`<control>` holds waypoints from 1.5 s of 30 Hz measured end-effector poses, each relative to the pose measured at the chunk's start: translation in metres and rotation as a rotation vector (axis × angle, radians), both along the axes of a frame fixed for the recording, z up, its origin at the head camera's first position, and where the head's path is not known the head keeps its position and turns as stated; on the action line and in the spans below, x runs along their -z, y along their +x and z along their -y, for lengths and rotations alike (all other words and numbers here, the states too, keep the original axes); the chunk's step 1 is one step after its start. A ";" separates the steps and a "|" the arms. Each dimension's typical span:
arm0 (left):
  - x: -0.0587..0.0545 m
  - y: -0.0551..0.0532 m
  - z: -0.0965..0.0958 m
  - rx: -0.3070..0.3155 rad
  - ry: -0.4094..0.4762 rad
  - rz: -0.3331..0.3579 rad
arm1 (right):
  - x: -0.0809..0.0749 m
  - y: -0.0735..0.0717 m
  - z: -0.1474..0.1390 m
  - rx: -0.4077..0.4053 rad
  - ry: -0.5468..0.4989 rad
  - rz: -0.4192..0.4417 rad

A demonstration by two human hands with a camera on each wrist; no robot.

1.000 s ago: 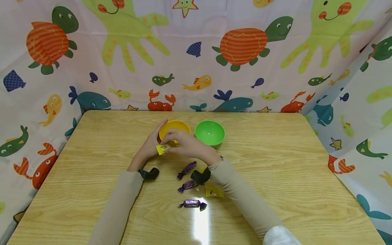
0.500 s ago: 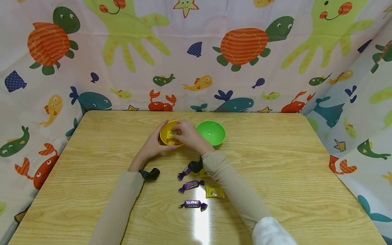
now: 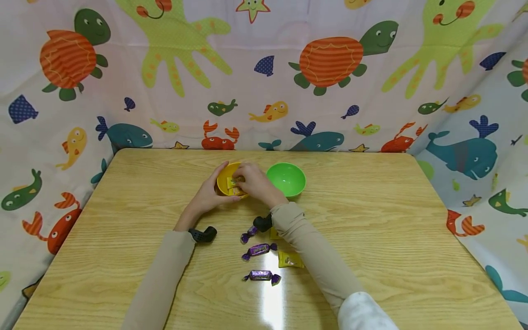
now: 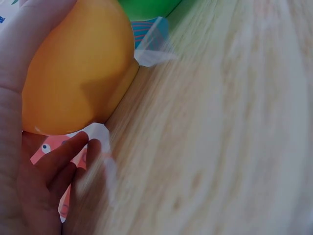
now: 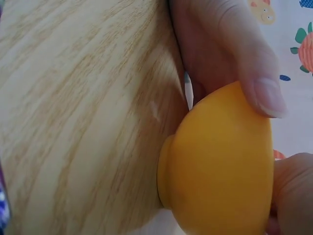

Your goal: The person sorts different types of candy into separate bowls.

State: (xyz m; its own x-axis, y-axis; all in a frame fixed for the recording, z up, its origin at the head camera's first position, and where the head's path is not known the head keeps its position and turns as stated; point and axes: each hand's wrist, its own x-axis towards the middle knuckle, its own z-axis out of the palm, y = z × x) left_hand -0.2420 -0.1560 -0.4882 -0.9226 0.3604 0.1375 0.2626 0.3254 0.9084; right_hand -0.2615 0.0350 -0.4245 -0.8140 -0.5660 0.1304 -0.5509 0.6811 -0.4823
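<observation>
My left hand [image 3: 207,195] steadies a small yellow bowl [image 3: 224,174], thumb over the near rim and fingers round the left side. In the left wrist view the fingers lie against the bowl's outer wall [image 4: 78,68]. Over the bowl's right side reaches my right hand [image 3: 259,185], its fingertips pinching a yellow-wrapped candy [image 3: 231,183] inside. Another yellow wrapper [image 3: 234,190] shows below it in the bowl. From the right wrist view, the bowl's side [image 5: 220,161] hides the right fingertips, while the left thumb [image 5: 264,93] presses the rim.
A green bowl [image 3: 286,179] stands just right of the yellow one. Nearer on the wooden table [image 3: 371,220] lie purple twist-wrapped candies [image 3: 259,250], one partly under the right wrist's camera [image 3: 263,223]. Yellow-wrapped candies [image 3: 290,260] lie beside the right sleeve. A patterned curtain [image 3: 247,82] surrounds the table.
My right hand has carried the yellow candy from in front of the yellow bowl up into it. The left thumb now shows along the near rim; the left hand stays at the bowl.
</observation>
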 end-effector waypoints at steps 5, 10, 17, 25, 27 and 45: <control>0.000 0.000 0.000 -0.001 -0.011 0.016 | -0.007 0.002 -0.002 -0.018 -0.022 0.023; 0.000 0.000 0.001 -0.007 -0.015 0.029 | -0.021 0.009 -0.008 -0.030 -0.069 0.061; -0.003 0.001 0.001 -0.011 -0.033 0.023 | -0.041 0.026 -0.030 -0.069 -0.189 0.045; -0.004 0.001 0.001 -0.021 -0.024 0.029 | -0.050 0.050 -0.074 -0.051 -0.351 -0.022; -0.005 0.001 0.001 -0.023 -0.029 0.028 | -0.049 0.058 -0.085 -0.025 -0.372 0.003; -0.006 0.001 -0.002 -0.030 -0.050 0.006 | 0.017 0.109 -0.139 -0.063 -0.318 0.186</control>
